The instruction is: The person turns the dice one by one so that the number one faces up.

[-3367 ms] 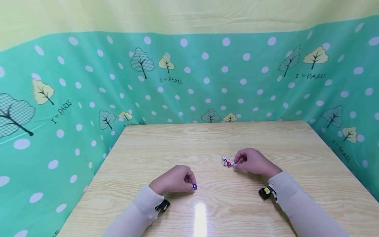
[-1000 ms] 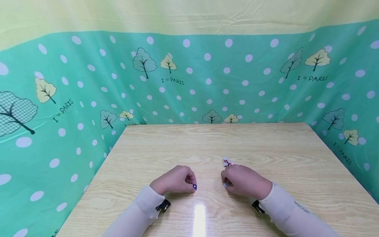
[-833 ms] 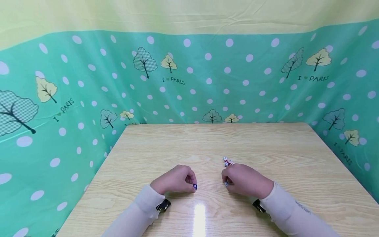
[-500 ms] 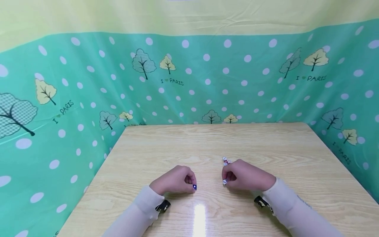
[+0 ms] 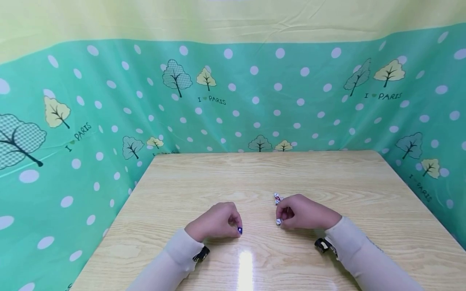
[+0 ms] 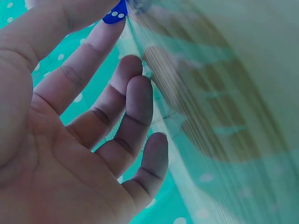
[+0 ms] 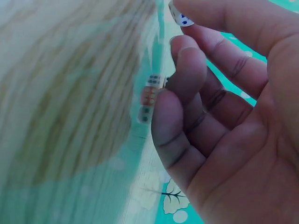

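Thumb and forefinger of my left hand [image 5: 216, 221] pinch a blue die [image 5: 240, 230] with white pips, low over the wooden tabletop. The left wrist view shows a corner of the blue die [image 6: 116, 13] between the fingertips, the other fingers loosely curled. To the right, my right hand [image 5: 307, 212] pinches a white die [image 5: 278, 221] between thumb and forefinger. Blue pips show on this white die [image 7: 181, 17] in the right wrist view. Just beyond the right hand lies a small cluster of white and red dice [image 5: 277, 198], partly hidden behind its fingers.
The wood-grain table [image 5: 204, 178] reaches back to a green dotted curtain [image 5: 218, 101] printed with trees, which surrounds the far edge and both sides. A bright light reflection [image 5: 245, 270] lies at the table's near middle. Black wrist cameras [image 5: 322, 245] hang under the cuffs.
My right hand has brought the white die from the cluster toward me, then shifted slightly back while the die turned in its fingers. The left hand stays in place with the blue die.
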Demonstrator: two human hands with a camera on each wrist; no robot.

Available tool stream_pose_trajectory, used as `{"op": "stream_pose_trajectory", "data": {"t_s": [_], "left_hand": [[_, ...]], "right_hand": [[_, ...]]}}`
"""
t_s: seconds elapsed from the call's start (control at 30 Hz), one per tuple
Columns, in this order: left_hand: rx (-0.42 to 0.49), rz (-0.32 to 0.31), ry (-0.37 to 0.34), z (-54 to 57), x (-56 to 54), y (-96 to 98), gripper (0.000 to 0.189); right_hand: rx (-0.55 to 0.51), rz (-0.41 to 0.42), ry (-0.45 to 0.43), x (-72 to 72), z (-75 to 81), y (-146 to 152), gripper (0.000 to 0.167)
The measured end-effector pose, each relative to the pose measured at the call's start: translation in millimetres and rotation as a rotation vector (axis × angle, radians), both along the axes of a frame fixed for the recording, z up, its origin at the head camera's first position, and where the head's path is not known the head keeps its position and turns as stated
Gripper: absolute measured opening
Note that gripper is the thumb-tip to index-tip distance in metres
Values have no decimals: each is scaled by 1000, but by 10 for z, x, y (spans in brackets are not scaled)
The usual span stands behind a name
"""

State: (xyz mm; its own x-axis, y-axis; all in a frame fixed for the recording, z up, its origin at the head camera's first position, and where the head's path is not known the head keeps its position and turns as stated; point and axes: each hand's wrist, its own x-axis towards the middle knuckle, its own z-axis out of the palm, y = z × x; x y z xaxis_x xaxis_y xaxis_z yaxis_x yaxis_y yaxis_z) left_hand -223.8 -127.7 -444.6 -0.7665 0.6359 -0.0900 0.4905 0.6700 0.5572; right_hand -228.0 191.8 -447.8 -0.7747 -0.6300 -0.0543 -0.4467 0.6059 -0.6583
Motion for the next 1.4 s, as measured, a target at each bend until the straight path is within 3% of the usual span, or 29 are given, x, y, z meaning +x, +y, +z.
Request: {"op": "stream_pose_trajectory", "data": {"t_s": [0.17,0.63,1.07,1.4], "left_hand": [[1,-2,13,-5,7,2,15],[37,5,-62,-46,6,-16,16],[35,35,-93,-87,12,-40,17],[26,36,-85,-24,-35,-2,17]], "right_hand": [[-41,24,-67,4,-20,-6,14],[-83,40,-218,-7,-110,39,16],[-68,23,-238,-28,-144,21,16],[-81,21,-236,-63,-83,60,22]]}}
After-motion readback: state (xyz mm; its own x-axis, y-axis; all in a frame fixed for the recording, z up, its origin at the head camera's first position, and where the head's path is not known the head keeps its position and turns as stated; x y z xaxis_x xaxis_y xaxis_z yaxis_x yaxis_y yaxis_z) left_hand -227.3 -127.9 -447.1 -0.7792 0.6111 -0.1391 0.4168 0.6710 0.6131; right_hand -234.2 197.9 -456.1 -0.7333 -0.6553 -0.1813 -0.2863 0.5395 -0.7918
